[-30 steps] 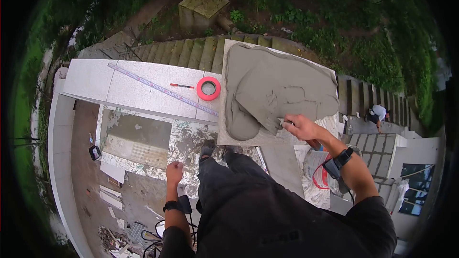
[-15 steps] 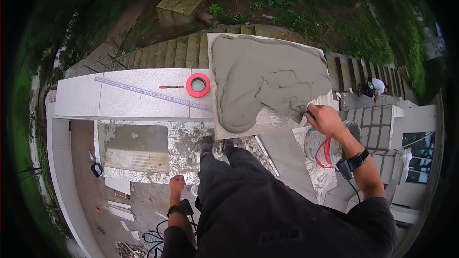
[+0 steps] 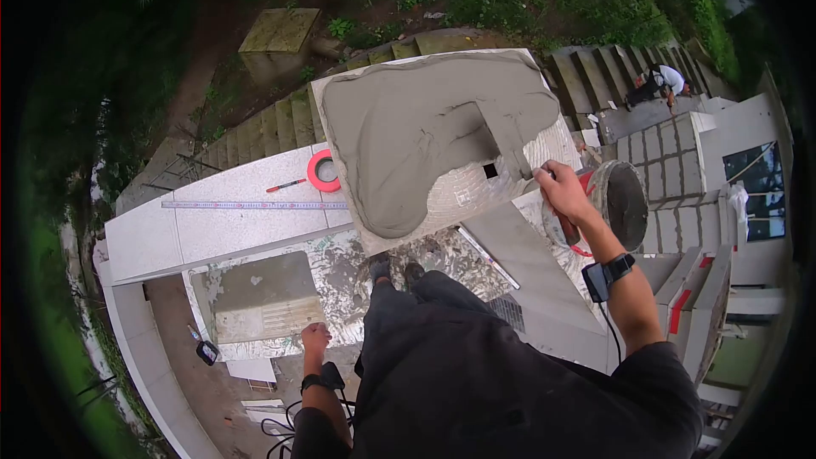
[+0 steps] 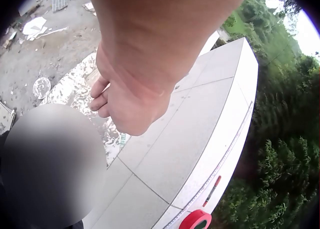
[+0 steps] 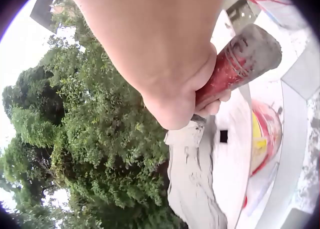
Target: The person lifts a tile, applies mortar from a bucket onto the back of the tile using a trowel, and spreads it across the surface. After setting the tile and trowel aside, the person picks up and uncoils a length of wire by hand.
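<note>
My right hand [image 3: 563,191] grips the red handle [image 5: 227,66] of a trowel, whose far end is caked in grey. Its blade, hard to tell from the mortar, is at the right part of a large square slab [image 3: 374,242]. Grey wet mortar [image 3: 399,127] covers most of that slab; combed ridges [image 3: 446,200] and a small black square [image 3: 490,171] show along its near right side. In the right wrist view the mortar [image 5: 190,189] lies below the hand. My left hand [image 3: 315,338] hangs away from the slab, its fingers [image 4: 101,96] loosely curled and holding nothing.
A red tape roll [image 3: 314,173], a pen [image 3: 286,185] and a long measuring strip [image 3: 246,205] lie on the pale ledge left of the slab. A bucket [image 3: 627,204] stands right of my right hand. Another person [image 3: 667,81] crouches by the stairs.
My right hand has drawn the trowel along the slab's right side, and more ridged surface and the black square now show. The head view has turned. My left hand still hangs free.
</note>
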Motion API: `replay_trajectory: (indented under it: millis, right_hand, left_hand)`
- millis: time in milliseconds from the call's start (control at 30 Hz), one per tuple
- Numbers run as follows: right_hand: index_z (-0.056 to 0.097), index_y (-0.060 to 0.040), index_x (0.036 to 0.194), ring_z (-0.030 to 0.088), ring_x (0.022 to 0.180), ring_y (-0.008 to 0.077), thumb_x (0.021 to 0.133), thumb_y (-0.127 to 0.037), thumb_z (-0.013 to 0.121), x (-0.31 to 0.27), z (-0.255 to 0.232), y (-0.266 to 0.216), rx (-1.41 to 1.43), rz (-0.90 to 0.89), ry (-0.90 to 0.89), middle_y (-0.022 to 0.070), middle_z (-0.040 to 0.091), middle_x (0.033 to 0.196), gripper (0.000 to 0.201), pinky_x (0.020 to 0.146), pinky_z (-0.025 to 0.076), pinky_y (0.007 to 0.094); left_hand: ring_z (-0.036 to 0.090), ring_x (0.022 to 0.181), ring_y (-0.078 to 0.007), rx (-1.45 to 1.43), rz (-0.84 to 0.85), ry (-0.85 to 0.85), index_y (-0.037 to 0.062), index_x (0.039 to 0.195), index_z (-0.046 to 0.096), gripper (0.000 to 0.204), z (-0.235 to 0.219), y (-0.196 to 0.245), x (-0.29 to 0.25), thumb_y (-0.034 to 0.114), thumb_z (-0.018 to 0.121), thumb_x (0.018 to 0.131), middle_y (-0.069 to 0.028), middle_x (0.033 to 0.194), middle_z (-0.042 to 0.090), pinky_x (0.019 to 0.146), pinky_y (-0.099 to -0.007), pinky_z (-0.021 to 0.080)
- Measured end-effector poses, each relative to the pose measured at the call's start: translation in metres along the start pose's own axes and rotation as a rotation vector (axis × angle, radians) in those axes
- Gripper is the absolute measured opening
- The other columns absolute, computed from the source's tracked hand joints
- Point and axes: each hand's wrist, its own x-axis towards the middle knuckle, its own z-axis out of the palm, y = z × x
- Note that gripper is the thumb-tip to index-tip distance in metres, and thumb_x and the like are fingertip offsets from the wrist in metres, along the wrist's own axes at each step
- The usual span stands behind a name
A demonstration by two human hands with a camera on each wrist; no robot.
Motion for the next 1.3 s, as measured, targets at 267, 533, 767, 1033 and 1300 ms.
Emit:
replay_trajectory:
  millis: [267,533,767,1033,1300]
  right_hand:
    - [0.056,0.0026,0.092,0.064,0.06,0.0405,0.092,-0.026,0.068,-0.07,0.133,0.041,-0.155,-0.32,0.185,0.0224,0.062,0.066,0.031,0.056,0.049,0.0469]
    - [0.048,-0.0029,0.087,0.061,0.055,0.0434,0.093,-0.026,0.066,-0.089,0.173,0.128,-0.366,-0.481,0.179,0.0228,0.063,0.072,0.03,0.051,0.05,0.0525]
    - [0.051,-0.0009,0.09,0.064,0.061,0.0426,0.092,-0.022,0.067,-0.135,0.13,0.206,-0.332,-0.453,-0.042,0.0226,0.063,0.07,0.027,0.056,0.05,0.0512]
    - [0.052,0.0009,0.093,0.063,0.065,0.0472,0.094,-0.022,0.064,-0.078,0.115,0.12,-0.072,-0.466,0.023,0.0261,0.063,0.069,0.025,0.06,0.049,0.0551]
    - [0.052,0.0018,0.095,0.065,0.071,0.0483,0.096,-0.029,0.058,-0.117,0.163,0.057,-0.394,-0.461,-0.3,0.0268,0.066,0.074,0.031,0.065,0.051,0.057]
  left_hand:
    - [0.063,0.059,-0.0147,-0.002,0.068,0.059,0.0017,0.089,0.065,0.02,0.04,0.027,-0.03,0.021,0.061,0.096,-0.0061,0.071,0.064,0.051,-0.0276,0.048]
    - [0.064,0.06,-0.0157,0.216,0.123,0.074,-0.006,0.093,0.069,0.023,0.044,0.011,-0.08,0.016,0.064,0.094,-0.0091,0.071,0.067,0.058,-0.0304,0.053]
    - [0.066,0.063,-0.0156,0.216,0.09,0.159,-0.0065,0.095,0.069,0.022,0.05,-0.008,-0.13,0.015,0.064,0.094,-0.0092,0.073,0.068,0.059,-0.0305,0.054]
    - [0.068,0.064,-0.0162,0.326,0.09,0.163,-0.006,0.099,0.07,0.025,0.051,-0.038,-0.145,0.018,0.065,0.092,-0.0111,0.074,0.07,0.061,-0.0312,0.055]
    - [0.066,0.063,-0.0161,0.297,0.132,0.172,-0.0066,0.102,0.07,0.026,0.032,-0.037,-0.142,0.018,0.065,0.093,-0.0107,0.073,0.07,0.061,-0.0306,0.054]
